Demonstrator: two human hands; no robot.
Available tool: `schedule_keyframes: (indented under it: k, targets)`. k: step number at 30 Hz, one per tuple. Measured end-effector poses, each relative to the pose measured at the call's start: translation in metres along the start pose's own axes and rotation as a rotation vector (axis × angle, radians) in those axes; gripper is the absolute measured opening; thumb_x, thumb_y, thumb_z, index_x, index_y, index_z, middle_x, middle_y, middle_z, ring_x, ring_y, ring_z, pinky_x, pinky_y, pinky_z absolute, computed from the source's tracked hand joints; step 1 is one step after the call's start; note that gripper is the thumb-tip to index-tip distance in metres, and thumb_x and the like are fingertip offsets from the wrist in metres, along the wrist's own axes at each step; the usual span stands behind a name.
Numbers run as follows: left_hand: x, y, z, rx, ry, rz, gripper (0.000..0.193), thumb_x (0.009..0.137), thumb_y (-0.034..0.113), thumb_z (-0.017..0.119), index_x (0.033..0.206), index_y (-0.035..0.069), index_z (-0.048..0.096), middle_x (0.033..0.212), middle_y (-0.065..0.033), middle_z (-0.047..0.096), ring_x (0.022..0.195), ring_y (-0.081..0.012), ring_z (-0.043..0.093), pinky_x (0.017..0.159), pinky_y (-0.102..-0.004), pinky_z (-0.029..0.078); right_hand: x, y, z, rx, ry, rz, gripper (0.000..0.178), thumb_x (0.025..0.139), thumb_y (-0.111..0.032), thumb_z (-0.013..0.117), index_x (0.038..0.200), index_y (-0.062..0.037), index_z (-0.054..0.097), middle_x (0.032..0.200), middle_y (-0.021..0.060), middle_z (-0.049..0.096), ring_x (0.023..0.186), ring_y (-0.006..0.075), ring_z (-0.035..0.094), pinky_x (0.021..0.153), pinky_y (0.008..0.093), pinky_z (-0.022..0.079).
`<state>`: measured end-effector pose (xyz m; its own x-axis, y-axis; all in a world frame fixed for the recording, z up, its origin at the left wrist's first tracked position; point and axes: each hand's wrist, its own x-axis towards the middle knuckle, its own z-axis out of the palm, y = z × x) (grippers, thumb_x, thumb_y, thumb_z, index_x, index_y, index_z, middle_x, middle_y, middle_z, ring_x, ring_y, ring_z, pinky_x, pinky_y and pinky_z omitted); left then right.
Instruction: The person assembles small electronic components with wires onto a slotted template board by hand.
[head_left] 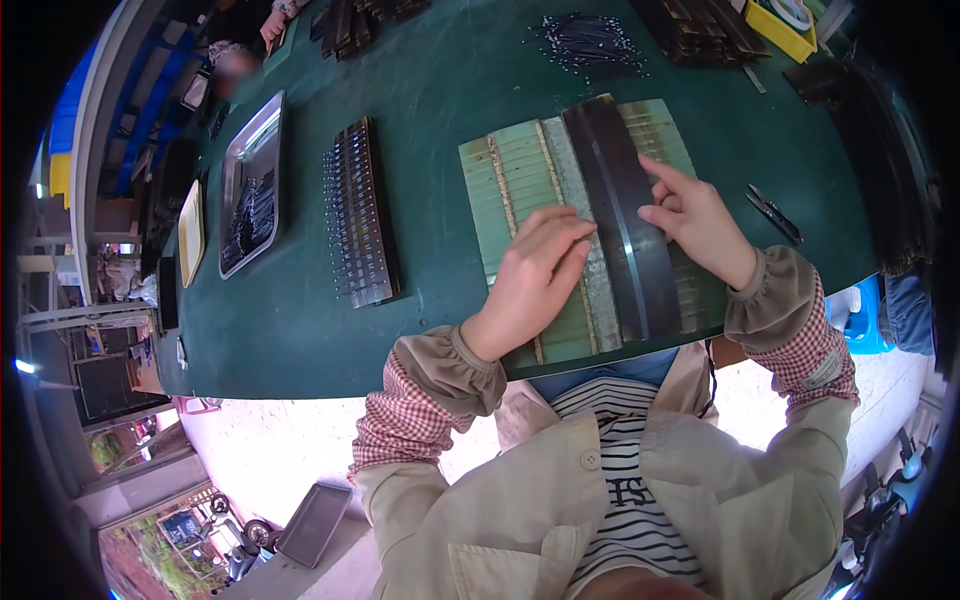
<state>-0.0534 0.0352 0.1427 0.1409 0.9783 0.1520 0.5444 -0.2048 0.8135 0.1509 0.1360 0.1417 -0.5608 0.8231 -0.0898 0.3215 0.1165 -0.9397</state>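
Observation:
A long dark brown strip [618, 210] with a shiny line down its middle lies lengthwise on a green grooved board [520, 165]. My left hand [535, 270] rests over the board at the strip's left edge. Its fingers are bent and pressed together, and whatever is between the tips is hidden. On the strip's opposite edge, my right hand [700, 215] has its index finger and thumb against the side, other fingers curled. A grey band runs along the board beside the strip.
A dark strip with rows of small pins [360, 215] lies left on the green table [430, 90]. Further left stands a metal tray [278, 110] of black parts. Small scissors-like snips [775, 212] lie right. Dark stacks, loose pin-ended pieces [590, 48] and a yellow bin [780, 32] are behind.

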Motion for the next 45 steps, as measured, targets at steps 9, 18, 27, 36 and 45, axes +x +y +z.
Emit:
schedule_keyframes:
  k: [9, 18, 27, 36, 45]
  targets:
    - [0.005, -0.036, 0.018, 0.473, -0.073, 0.348, 0.039, 0.083, 0.014, 0.059, 0.117, -0.004, 0.053, 0.128, -0.0146, 0.048, 0.127, -0.0319, 0.036, 0.105, -0.0466, 0.027, 0.014, 0.010, 0.005, -0.697, 0.038, -0.226, 0.054, 0.076, -0.010, 0.066, 0.125, 0.0013, 0.046, 0.087, 0.0131, 0.059, 0.073, 0.0265, 0.058, 0.068, 0.0342, 0.049]
    - [0.007, -0.052, 0.047, 0.437, -0.069, 0.355, 0.039, 0.082, 0.011, 0.059, 0.117, -0.004, 0.052, 0.129, -0.0158, 0.048, 0.126, -0.0317, 0.038, 0.105, -0.0463, 0.029, 0.093, 0.073, -0.015, -0.785, -0.031, -0.546, 0.058, 0.079, -0.018, 0.063, 0.131, -0.0048, 0.042, 0.138, 0.0112, 0.038, 0.129, 0.0288, 0.032, 0.109, 0.0374, 0.023]
    - [0.023, -0.073, 0.058, 0.462, -0.054, 0.365, 0.037, 0.080, 0.006, 0.058, 0.116, -0.003, 0.053, 0.128, -0.0153, 0.048, 0.125, -0.0316, 0.040, 0.104, -0.0459, 0.031, 0.119, 0.102, -0.014, -0.832, -0.102, -0.461, 0.058, 0.082, -0.023, 0.060, 0.134, -0.0077, 0.039, 0.141, 0.0094, 0.034, 0.132, 0.0304, 0.028, 0.112, 0.0416, 0.016]
    - [0.034, -0.065, 0.057, 0.463, -0.054, 0.389, 0.037, 0.079, 0.004, 0.059, 0.114, -0.003, 0.055, 0.126, -0.0143, 0.050, 0.124, -0.0323, 0.041, 0.102, -0.0468, 0.033, 0.113, 0.091, -0.026, -0.799, -0.081, -0.415, 0.057, 0.083, -0.024, 0.060, 0.134, -0.0099, 0.039, 0.143, 0.0085, 0.032, 0.134, 0.0325, 0.024, 0.112, 0.0428, 0.017]
    - [0.014, -0.031, 0.034, 0.490, -0.032, 0.378, 0.035, 0.078, 0.005, 0.060, 0.113, -0.002, 0.056, 0.125, -0.0132, 0.051, 0.123, -0.0329, 0.041, 0.101, -0.0469, 0.034, 0.083, 0.045, -0.054, -0.685, 0.048, -0.600, 0.052, 0.084, -0.023, 0.060, 0.131, -0.0073, 0.044, 0.136, 0.0121, 0.040, 0.126, 0.0284, 0.037, 0.106, 0.0370, 0.028]
